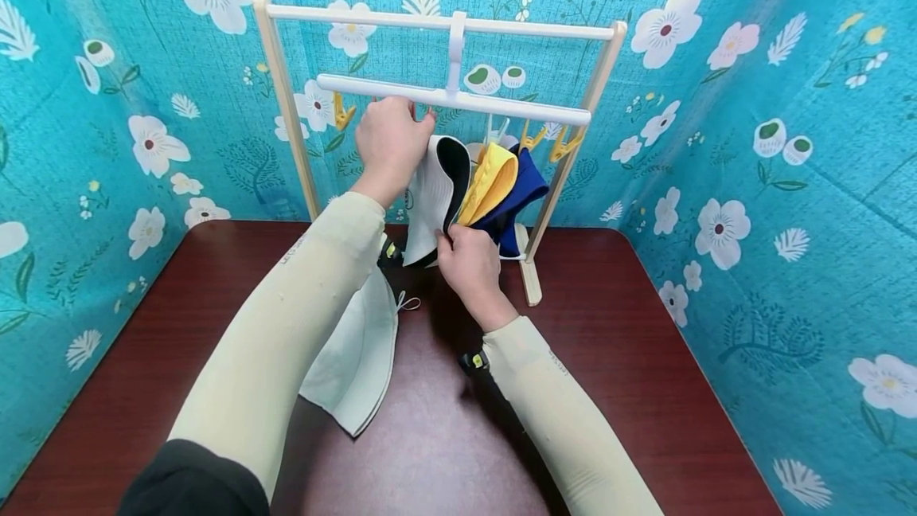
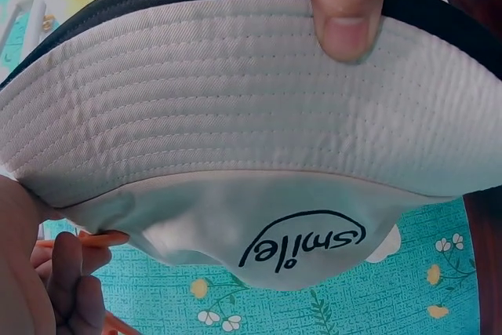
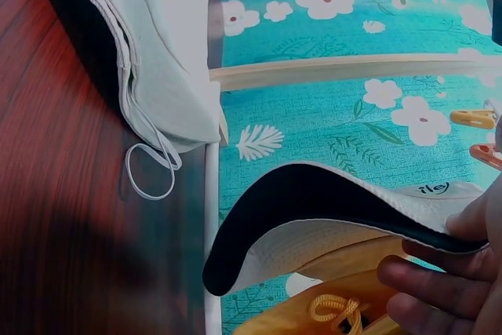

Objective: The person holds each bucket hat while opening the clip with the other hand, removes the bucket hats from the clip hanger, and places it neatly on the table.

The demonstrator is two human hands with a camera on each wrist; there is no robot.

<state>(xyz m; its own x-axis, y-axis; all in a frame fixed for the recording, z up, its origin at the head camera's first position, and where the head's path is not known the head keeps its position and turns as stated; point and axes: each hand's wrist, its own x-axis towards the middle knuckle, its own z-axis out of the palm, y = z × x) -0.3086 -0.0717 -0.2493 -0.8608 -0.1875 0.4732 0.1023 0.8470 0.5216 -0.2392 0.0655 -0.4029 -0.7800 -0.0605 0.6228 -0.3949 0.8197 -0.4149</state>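
Note:
A white bucket hat with a black inside and the word "smile" hangs below the hanger bar. My left hand is up at the bar; in the left wrist view its curled fingers hold an orange clip beside the hat's crown. Lower down, my right hand pinches the hat's brim, its thumb flat on the stitched side. In the right wrist view the right hand is at the edge of the black-lined brim. Whether the clip grips the hat is hidden.
Yellow and blue hats hang right of the white one. Yellow clips are on the bar. A wooden rack stands around it. A pale hat with a cord lies on the table.

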